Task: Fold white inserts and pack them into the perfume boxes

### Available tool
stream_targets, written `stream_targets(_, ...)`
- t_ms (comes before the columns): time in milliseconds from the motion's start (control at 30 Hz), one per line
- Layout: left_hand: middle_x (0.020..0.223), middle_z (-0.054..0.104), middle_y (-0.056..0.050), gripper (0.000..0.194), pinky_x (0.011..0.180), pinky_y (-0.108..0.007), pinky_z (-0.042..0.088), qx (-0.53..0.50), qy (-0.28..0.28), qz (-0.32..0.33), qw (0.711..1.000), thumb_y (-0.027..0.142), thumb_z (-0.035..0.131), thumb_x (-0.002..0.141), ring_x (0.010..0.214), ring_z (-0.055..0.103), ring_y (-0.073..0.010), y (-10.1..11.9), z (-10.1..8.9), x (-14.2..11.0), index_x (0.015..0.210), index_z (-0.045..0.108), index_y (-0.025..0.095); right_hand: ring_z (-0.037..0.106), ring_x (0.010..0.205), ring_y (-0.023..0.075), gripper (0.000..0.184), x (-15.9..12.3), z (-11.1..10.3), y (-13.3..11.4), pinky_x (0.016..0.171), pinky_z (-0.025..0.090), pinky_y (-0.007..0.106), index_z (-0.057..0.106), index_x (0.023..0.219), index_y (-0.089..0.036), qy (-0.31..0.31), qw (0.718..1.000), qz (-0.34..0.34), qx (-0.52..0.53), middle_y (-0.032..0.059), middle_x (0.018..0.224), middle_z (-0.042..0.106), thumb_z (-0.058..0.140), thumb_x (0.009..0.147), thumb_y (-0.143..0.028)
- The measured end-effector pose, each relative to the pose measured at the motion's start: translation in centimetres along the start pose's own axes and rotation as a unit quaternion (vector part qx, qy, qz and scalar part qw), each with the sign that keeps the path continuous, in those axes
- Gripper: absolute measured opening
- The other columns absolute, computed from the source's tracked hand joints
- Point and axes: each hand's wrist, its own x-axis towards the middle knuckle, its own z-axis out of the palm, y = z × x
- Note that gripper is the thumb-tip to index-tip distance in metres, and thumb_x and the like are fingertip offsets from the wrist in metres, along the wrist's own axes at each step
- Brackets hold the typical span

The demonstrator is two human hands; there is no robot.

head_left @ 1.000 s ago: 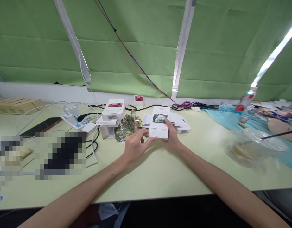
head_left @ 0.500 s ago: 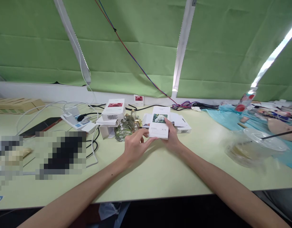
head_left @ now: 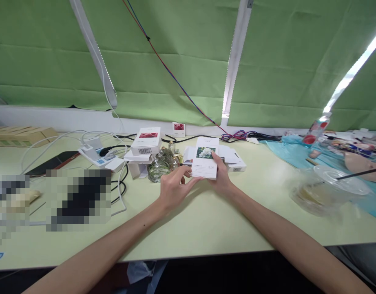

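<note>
A white box with a white-flower picture (head_left: 203,165) is held up over the table, tilted toward me. My right hand (head_left: 222,177) grips its right side, thumb on the front and fingers behind. At the lower left corner, my left hand (head_left: 175,183) pinches the edge of the box between bent fingers and thumb. Just left of the box stand several glass perfume bottles (head_left: 159,167). A white box with a red-flower picture (head_left: 146,141) lies stacked on an opened white box (head_left: 137,169). Behind the held box lies another white box (head_left: 236,161), partly hidden.
A power strip (head_left: 96,153) with white cables lies to the left, near a dark phone-like slab (head_left: 51,163). On the right stand a lidded clear plastic cup (head_left: 313,198) with a straw and a blue plastic sheet (head_left: 286,151) under clutter. A small red-flower box (head_left: 178,129) stands against the wall.
</note>
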Motion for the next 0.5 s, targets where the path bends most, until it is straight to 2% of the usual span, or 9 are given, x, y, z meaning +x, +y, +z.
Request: stream_targets(500, 0.066, 0.070, 0.002, 0.029, 0.045, -0.020, 0.041, -0.002, 0.004, 0.005, 1.000, 0.044, 0.076, 0.083, 0.044, 0.054, -0.0064, 0.02, 0.06, -0.03, 0.083, 0.064, 0.018, 0.073, 0.106, 0.0298, 0.040, -0.04, -0.08, 0.04, 0.087, 0.062, 0.042, 0.069, 0.104, -0.018, -0.005, 1.000, 0.002, 0.001, 0.0084, 0.100, 0.079, 0.069, 0.081, -0.051)
